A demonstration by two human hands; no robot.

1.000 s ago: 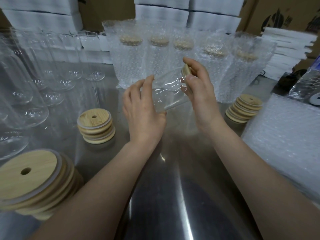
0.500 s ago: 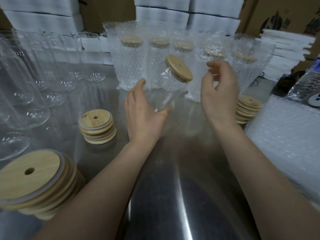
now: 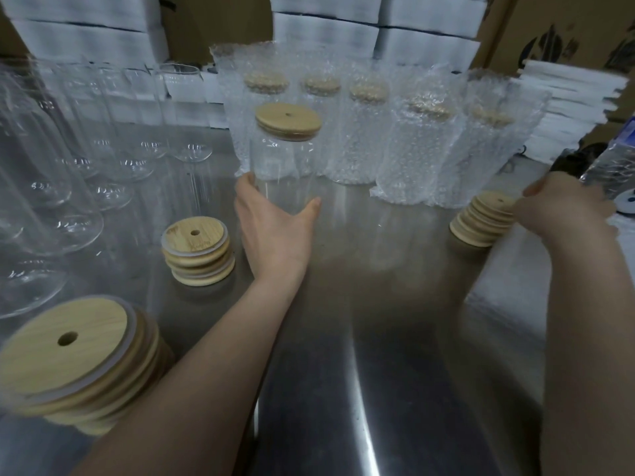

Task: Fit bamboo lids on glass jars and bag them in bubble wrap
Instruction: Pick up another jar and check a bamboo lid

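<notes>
A clear glass jar (image 3: 283,166) stands upright at mid-table with a bamboo lid (image 3: 288,121) fitted on its mouth. My left hand (image 3: 271,228) grips the jar's lower part, thumb on the right side and fingers round the left. My right hand (image 3: 563,207) is far to the right, over the edge of the bubble wrap sheets (image 3: 622,228) and beside a stack of bamboo lids (image 3: 481,218); its fingers are turned away and what they touch is hidden. Several lidded jars in bubble wrap bags (image 3: 378,132) stand in a row behind.
Several bare glass jars (image 3: 68,166) crowd the left side of the steel table (image 3: 360,338). Two more lid stacks sit at left: a small lid stack (image 3: 197,250) and a large near lid stack (image 3: 75,359). White boxes (image 3: 326,25) and cardboard line the back.
The jar went from tilted between both hands to upright in my left hand, lid seated. My right hand let go of the lid and moved right toward the bubble wrap.
</notes>
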